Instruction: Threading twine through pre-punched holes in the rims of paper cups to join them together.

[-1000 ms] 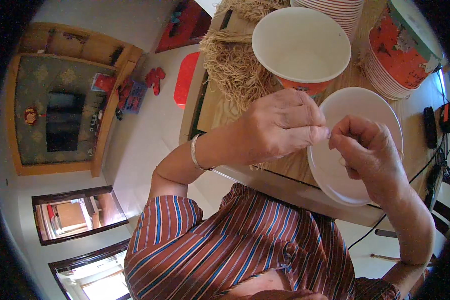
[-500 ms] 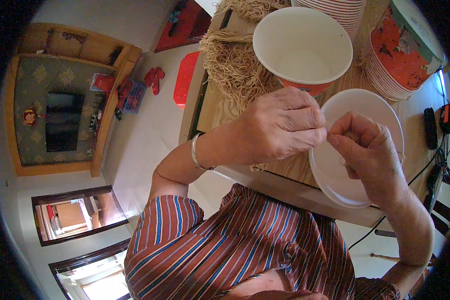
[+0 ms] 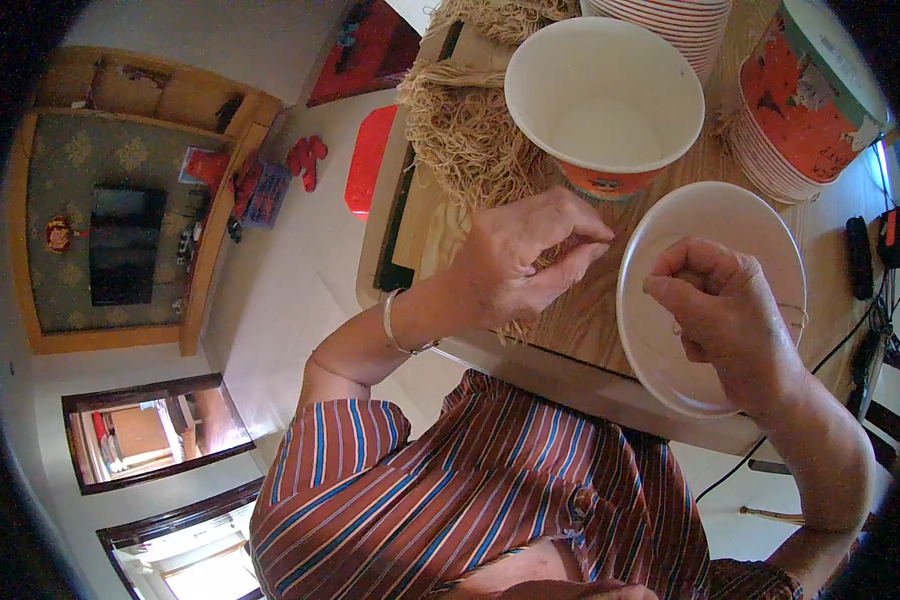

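My left hand point(image 3: 525, 255) is closed, its thumb and fingers pinched together, around a small bunch of tan string point(image 3: 553, 252). Loose ends of it stick out below the palm. Over the white bowl point(image 3: 638, 345), my right hand point(image 3: 728, 310) makes a pinch; whatever lies between its fingertips is too fine to make out. A thin strand shows at the bowl's right rim. Beyond my hands stands an open paper tub point(image 3: 610, 110), white inside and orange outside. To its left lies a tangled heap of tan strings point(image 3: 475, 140) on the wooden table point(image 3: 590, 335).
Stacks of white paper tubs point(image 3: 670, 30) stand behind, and an orange-printed stack point(image 3: 795, 110) leans at the far right. A black device point(image 3: 857, 257) and dark cables lie at the right edge. A red stool point(image 3: 372, 160) is left of the table.
My hands have parted from fingertip contact. The left moved left and turned, showing the string inside it; the right drew slightly right, still pinched over the bowl.
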{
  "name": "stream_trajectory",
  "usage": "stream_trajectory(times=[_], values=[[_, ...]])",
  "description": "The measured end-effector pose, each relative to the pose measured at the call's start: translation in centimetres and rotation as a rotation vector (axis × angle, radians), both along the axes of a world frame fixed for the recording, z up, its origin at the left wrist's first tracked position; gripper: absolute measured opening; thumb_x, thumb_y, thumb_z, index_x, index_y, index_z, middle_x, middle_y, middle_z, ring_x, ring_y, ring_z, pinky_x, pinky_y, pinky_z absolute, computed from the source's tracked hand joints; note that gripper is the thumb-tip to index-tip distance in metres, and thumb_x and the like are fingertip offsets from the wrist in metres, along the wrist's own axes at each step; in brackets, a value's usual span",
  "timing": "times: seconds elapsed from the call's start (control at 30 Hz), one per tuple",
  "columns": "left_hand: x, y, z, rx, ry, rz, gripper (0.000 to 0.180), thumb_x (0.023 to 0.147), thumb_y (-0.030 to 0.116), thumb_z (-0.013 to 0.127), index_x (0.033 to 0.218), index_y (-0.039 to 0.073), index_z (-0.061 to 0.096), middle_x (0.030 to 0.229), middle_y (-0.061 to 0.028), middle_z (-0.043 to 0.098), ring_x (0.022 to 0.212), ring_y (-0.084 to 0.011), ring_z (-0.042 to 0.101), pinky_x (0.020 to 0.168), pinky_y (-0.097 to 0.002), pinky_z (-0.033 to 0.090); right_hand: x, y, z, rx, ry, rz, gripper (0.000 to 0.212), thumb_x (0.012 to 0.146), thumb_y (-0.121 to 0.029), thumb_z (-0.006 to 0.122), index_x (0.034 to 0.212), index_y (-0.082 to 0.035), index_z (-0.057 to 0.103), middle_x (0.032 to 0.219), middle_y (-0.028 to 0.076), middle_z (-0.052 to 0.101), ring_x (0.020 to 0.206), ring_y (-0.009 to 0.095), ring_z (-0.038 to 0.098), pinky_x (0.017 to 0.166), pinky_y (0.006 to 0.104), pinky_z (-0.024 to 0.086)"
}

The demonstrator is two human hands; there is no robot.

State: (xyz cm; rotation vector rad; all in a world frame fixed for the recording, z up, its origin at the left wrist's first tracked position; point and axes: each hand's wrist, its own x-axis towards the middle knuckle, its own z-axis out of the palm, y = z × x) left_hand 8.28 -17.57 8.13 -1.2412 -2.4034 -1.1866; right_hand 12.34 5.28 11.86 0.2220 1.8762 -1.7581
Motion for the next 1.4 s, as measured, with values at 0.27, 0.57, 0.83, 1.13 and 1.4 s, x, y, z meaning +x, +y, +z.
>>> stream_trajectory(times=[0.27,0.57,0.83,1.13,1.4], values=[[1.2,0.5,-0.2,0.004,-0.336,0.030,0.023,0.080,0.000,0.064,0.104,0.000,0.062,0.094,-0.0123,0.066,0.088,-0.0210,0.066,0.078,-0.0311,0.052,-0.3,0.0,0.0,0.072,0.029,0.055,0.007,0.086,-0.010,0.063,0.085,-0.004,0.065,0.069,-0.003,0.060,0.057,0.003,0.050,0.045,0.0216,0.039],[1.4,0.8,0.1,0.010,-0.291,0.016,0.022,0.079,0.004,0.069,0.100,0.003,0.062,0.088,-0.0108,0.068,0.080,-0.0201,0.069,0.071,-0.0299,0.055,-0.3,-0.1,-0.8,0.041,0.136,0.064,0.007,0.085,-0.007,0.064,0.085,0.000,0.065,0.075,0.000,0.064,0.071,0.006,0.057,0.063,0.0238,0.047],[1.4,0.9,-0.1,0.019,-0.260,0.012,0.022,0.079,0.005,0.069,0.100,0.003,0.062,0.086,-0.0115,0.068,0.079,-0.0209,0.069,0.071,-0.0304,0.055,-0.5,-0.2,-0.8,0.018,0.148,0.072,0.007,0.084,-0.007,0.064,0.085,0.000,0.065,0.075,0.000,0.064,0.071,0.006,0.057,0.063,0.0232,0.047],[1.3,0.8,-0.3,0.004,-0.244,0.023,0.021,0.079,0.007,0.070,0.099,0.004,0.062,0.085,-0.0110,0.068,0.078,-0.0224,0.069,0.069,-0.0312,0.055,-0.8,-0.3,-0.9,0.067,0.188,0.095,0.008,0.084,-0.008,0.064,0.085,0.001,0.065,0.075,0.002,0.065,0.070,0.007,0.058,0.063,0.0236,0.047],[1.2,0.9,-0.3,-0.001,-0.230,0.029,0.021,0.080,0.008,0.070,0.099,0.005,0.062,0.084,-0.0105,0.068,0.076,-0.0229,0.069,0.067,-0.0318,0.055,-1.0,-0.7,-0.2,0.073,0.109,0.084,0.007,0.085,-0.007,0.064,0.086,0.000,0.065,0.077,0.003,0.066,0.072,0.008,0.059,0.065,0.0235,0.048]])
